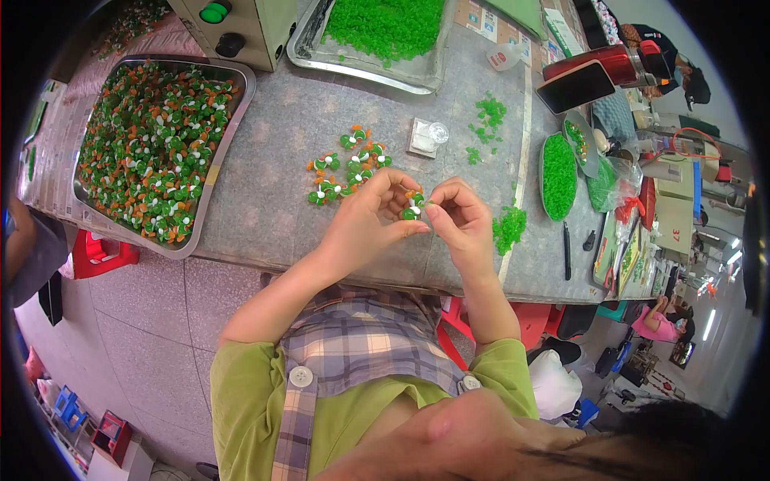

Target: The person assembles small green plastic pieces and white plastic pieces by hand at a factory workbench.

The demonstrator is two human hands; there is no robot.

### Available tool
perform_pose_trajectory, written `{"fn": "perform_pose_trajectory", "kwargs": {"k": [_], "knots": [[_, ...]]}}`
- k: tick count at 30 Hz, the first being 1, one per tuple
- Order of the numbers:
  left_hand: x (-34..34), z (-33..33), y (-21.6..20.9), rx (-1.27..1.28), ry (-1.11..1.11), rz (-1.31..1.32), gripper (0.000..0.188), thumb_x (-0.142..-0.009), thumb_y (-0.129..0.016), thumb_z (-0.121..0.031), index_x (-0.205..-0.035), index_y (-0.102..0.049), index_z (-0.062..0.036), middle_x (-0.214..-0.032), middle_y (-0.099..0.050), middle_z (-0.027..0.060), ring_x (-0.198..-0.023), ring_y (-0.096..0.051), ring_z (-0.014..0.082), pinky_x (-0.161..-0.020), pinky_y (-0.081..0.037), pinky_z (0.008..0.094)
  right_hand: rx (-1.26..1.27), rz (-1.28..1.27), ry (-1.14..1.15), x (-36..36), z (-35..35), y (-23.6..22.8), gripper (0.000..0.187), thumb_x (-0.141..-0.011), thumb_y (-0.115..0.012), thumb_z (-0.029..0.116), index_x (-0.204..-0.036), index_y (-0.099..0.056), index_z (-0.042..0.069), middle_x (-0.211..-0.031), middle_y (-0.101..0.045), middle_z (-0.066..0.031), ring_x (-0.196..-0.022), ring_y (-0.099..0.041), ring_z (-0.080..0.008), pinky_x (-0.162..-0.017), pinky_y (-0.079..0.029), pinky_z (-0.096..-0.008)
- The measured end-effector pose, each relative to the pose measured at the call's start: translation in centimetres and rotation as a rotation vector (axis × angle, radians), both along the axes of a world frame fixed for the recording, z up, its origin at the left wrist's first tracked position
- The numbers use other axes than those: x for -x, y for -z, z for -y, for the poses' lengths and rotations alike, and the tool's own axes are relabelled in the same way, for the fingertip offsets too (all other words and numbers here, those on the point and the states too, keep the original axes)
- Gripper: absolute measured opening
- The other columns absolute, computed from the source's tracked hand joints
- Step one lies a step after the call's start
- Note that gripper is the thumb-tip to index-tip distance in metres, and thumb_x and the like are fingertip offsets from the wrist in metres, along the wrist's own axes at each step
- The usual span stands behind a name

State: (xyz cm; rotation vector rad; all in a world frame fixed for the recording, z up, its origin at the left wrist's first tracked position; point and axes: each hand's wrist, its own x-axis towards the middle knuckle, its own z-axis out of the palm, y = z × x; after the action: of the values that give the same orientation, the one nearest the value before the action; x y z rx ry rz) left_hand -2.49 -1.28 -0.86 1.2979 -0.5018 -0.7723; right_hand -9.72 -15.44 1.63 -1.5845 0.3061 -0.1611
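Note:
Close above the table's near edge, my left hand (365, 218) grips a small green, white and orange plastic figure (411, 208) by its fingers. My right hand (465, 220) meets it from the other side, thumb and forefinger pinched at the figure's edge; any tiny part between those fingertips is too small to make out. Just beyond my left hand lies a loose cluster of similar figures (359, 163). Small green pieces are heaped beside my right hand (509, 229), and more green pieces (488, 120) are scattered farther back.
A metal tray (226, 138) full of similar figures stands at the left, below a control box (241, 28). Another tray (361, 78) of green pieces lies at the back. A small white square holder (419, 143), an oval green-filled dish (559, 178) and a black pen-like tool (567, 252) are nearby.

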Motion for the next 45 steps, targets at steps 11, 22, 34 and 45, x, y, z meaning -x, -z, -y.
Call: {"fn": "perform_pose_trajectory", "kwargs": {"k": [11,22,34,45], "knots": [[0.3,0.1,-0.1,-0.068,-0.078,0.170,0.042,-0.066,-0.072,-0.010,-0.098,-0.046,-0.0042,-0.080,-0.053,0.0047,-0.069,-0.055,0.0114,-0.063,-0.047,0.0246,0.203,0.009,0.020,0.1,0.1,0.1,0.008,-0.072,-0.061,0.003,-0.076,-0.055,0.001,-0.074,-0.049,-0.0011,-0.062,-0.045,-0.0061,-0.056,-0.037,-0.0187],[0.4,0.4,0.1,-0.114,-0.091,0.399,0.042,-0.064,-0.072,-0.012,-0.097,-0.047,-0.0053,-0.076,-0.056,0.0066,-0.066,-0.058,0.0165,-0.059,-0.047,0.0272,0.506,-0.183,-0.136,-0.4,0.8,-2.2,0.011,-0.069,-0.062,0.008,-0.071,-0.052,0.002,-0.068,-0.050,-0.0031,-0.054,-0.047,-0.0086,-0.049,-0.038,-0.0213],[0.2,0.2,-0.6,-0.209,-0.015,0.344,0.039,-0.067,-0.070,-0.008,-0.099,-0.049,-0.0043,-0.081,-0.053,0.0050,-0.071,-0.055,0.0130,-0.063,-0.046,0.0240,0.360,-0.307,-0.156,-0.6,1.1,-1.9,0.010,-0.069,-0.059,0.004,-0.067,-0.049,0.002,-0.060,-0.047,0.0038,-0.054,-0.039,-0.0021,-0.048,-0.031,-0.0174],[0.0,0.3,0.7,-0.008,0.106,-0.133,0.040,-0.069,-0.069,-0.006,-0.102,-0.047,-0.0020,-0.078,-0.054,0.0013,-0.071,-0.053,0.0073,-0.064,-0.046,0.0215,-0.076,-0.245,-0.095,0.2,2.0,-0.8,0.013,-0.077,-0.061,0.013,-0.079,-0.053,0.004,-0.069,-0.050,0.0036,-0.060,-0.044,-0.0031,-0.054,-0.035,-0.0167]]}}
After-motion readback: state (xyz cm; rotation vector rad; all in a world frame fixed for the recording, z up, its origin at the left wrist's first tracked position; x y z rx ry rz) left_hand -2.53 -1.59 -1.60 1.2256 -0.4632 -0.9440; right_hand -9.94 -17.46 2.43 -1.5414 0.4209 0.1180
